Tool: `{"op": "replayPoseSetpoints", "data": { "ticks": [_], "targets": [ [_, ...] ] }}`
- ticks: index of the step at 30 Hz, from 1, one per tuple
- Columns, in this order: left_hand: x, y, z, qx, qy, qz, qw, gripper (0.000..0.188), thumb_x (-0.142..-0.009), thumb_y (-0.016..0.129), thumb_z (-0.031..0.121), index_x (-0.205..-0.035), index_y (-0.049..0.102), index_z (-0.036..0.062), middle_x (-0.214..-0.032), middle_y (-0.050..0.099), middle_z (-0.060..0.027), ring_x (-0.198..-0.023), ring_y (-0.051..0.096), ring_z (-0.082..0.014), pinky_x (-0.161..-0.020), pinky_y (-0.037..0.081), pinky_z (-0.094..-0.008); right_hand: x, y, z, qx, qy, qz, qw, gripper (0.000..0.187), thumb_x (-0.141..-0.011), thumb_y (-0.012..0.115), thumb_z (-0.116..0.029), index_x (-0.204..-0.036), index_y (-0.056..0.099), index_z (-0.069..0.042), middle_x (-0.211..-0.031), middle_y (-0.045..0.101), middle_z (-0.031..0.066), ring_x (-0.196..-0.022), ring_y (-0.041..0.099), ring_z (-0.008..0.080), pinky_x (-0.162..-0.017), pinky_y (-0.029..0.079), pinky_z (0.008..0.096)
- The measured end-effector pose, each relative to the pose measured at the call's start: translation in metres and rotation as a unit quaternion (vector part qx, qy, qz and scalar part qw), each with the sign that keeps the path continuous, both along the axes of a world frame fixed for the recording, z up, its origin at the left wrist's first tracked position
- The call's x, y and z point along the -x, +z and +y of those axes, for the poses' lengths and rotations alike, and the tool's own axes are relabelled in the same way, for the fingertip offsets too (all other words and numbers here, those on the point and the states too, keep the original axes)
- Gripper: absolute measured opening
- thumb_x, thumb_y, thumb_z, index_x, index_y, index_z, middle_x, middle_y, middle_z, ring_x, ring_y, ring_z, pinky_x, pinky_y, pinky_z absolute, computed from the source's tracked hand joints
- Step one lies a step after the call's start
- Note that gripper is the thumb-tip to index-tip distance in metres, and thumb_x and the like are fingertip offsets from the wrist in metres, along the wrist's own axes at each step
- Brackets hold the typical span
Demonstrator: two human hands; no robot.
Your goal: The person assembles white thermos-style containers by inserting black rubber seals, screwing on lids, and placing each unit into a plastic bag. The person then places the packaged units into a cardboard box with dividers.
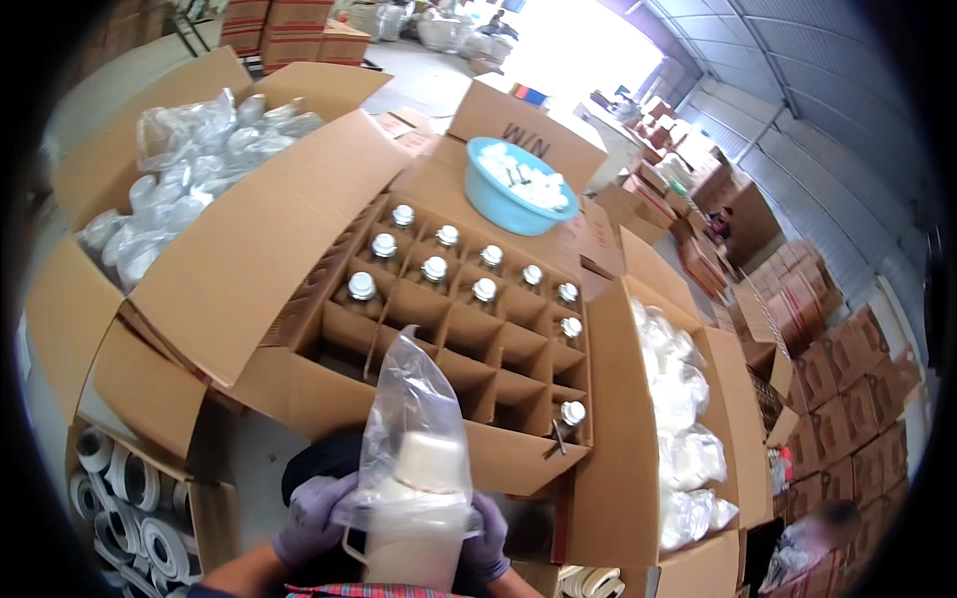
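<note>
Close to my body, a clear plastic bag (407, 374) is partly drawn over a cream plastic jug (409, 548) with a side handle. A smaller cream cup-shaped piece (429, 460) sits above the jug inside the bag. My left hand (314, 518), in a purple glove, is closed on the bag's edge beside the handle. On the other side, my right hand (486, 538), gloved alike, grips the bag against the jug; its fingertips are partly hidden. Just beyond stands a divided carton (329, 374) with several silver-capped bottles (483, 291) in its compartments.
A light-blue basin (498, 204) of small white pieces stands behind the bottle carton. Open cartons flank it: one (269, 229) with bagged clear items, another (623, 478) with bagged white pieces. White ring-shaped parts (164, 548) fill a lower-left box. A person (797, 548) is at lower right.
</note>
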State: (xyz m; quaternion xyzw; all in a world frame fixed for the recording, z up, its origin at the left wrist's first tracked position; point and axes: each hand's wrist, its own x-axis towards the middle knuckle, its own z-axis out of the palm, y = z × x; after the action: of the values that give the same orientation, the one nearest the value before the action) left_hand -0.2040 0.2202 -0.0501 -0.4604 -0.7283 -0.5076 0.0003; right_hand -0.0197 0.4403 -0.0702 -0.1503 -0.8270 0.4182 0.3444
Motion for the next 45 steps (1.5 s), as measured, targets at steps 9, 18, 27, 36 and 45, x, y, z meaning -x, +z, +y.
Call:
{"op": "replayPoseSetpoints", "data": {
  "ticks": [9, 18, 27, 36, 45],
  "targets": [
    [-0.036, -0.004, -0.041, 0.017, -0.03, 0.148, 0.988, 0.032, -0.078, 0.07, 0.013, -0.109, 0.071, 0.0111, -0.086, 0.068, -0.0096, -0.078, 0.066, -0.0296, -0.076, 0.054, -0.0432, -0.074, -0.028, -0.042, -0.019, -0.039, -0.126, 0.991, 0.031, -0.087, 0.066, -0.011, -0.116, 0.07, 0.001, -0.11, 0.068, 0.0263, -0.105, 0.065, 0.0385, -0.087, 0.054, 0.0429],
    [-0.018, -0.009, -0.086, 0.154, -0.326, 0.105, 0.927, 0.034, -0.084, 0.069, 0.027, -0.115, 0.073, 0.0138, -0.126, 0.065, -0.0132, -0.121, 0.058, -0.0312, -0.103, 0.043, -0.0447, -0.132, 0.012, 0.006, 0.191, 0.399, -0.376, 0.814, 0.028, -0.087, 0.067, -0.011, -0.113, 0.071, 0.0, -0.102, 0.07, 0.024, -0.098, 0.068, 0.0367, -0.083, 0.055, 0.0402],
    [0.009, 0.009, -0.008, 0.156, 0.099, -0.005, 0.983, 0.043, -0.081, 0.072, 0.029, -0.113, 0.065, 0.0006, -0.128, 0.056, -0.0251, -0.122, 0.048, -0.0461, -0.105, 0.037, -0.0559, 0.022, 0.156, 0.048, -0.168, 0.086, -0.109, 0.976, 0.046, -0.076, 0.069, -0.002, -0.122, 0.065, 0.0, -0.122, 0.064, 0.02, -0.111, 0.063, 0.0381, -0.099, 0.049, 0.0453],
    [-0.037, 0.032, 0.025, -0.007, -0.225, -0.314, 0.922, 0.075, -0.073, 0.078, 0.033, -0.131, 0.05, -0.0051, -0.131, 0.051, -0.0254, -0.125, 0.048, -0.042, -0.109, 0.037, -0.0471, 0.105, 0.13, 0.034, -0.26, 0.458, -0.291, 0.799, 0.061, -0.077, 0.063, -0.012, -0.138, 0.058, -0.01, -0.122, 0.065, 0.0132, -0.115, 0.061, 0.0342, -0.104, 0.043, 0.0467],
    [-0.056, -0.007, 0.025, 0.038, -0.386, -0.092, 0.917, 0.091, -0.089, 0.075, 0.043, -0.153, 0.03, -0.0027, -0.15, 0.035, -0.0337, -0.14, 0.038, -0.047, -0.116, 0.034, -0.0468, 0.015, 0.162, 0.062, -0.231, 0.388, -0.301, 0.84, 0.052, -0.071, 0.068, -0.011, -0.123, 0.068, -0.017, -0.095, 0.062, 0.0077, -0.09, 0.058, 0.0307, -0.084, 0.051, 0.0404]
  ]
}}
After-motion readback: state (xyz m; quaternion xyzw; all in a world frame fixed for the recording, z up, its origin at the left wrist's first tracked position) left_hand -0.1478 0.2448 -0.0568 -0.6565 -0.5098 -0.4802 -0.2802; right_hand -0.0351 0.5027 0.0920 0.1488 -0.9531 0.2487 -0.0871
